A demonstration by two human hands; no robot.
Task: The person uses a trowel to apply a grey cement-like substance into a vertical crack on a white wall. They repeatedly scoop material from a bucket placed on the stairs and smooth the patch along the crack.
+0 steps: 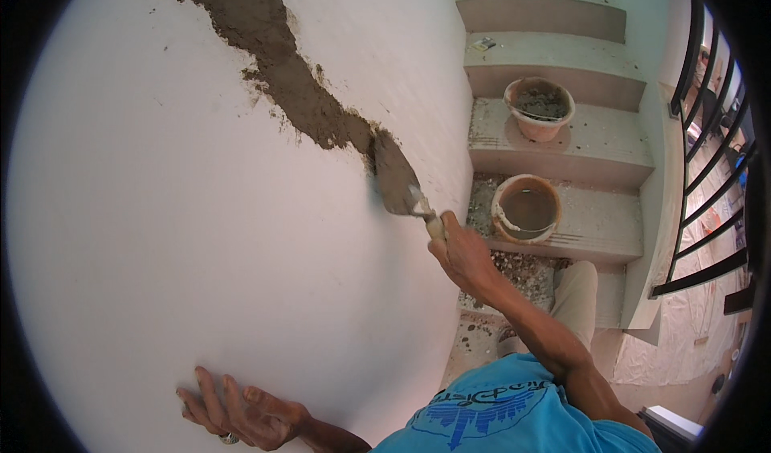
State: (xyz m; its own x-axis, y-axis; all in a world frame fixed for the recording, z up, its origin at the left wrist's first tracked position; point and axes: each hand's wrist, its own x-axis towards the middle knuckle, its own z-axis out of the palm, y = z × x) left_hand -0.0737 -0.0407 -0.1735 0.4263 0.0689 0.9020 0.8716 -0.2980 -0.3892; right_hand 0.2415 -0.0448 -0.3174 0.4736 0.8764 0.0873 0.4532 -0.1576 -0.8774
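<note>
My right hand [466, 256] is wrapped round the handle of a pointing trowel [397, 176]. The trowel's blade, smeared with grey, lies against the white wall [201, 236] at the lower end of a rough band of wet mortar [281, 67]. That band slants from the wall's upper left down to the blade and has ragged edges. Lower on the left, my left hand [245, 413] is near the wall with its fingers apart and nothing in it. A ring shows on one of its fingers. Whether that hand touches the wall I cannot tell.
Right of the wall, concrete stairs [554, 51] climb away. A bucket of mortar [540, 109] stands on one step, a bucket of murky water [526, 208] on the step below. Crumbled debris [522, 272] litters the lower steps. Black railing [711, 164] bounds the far right.
</note>
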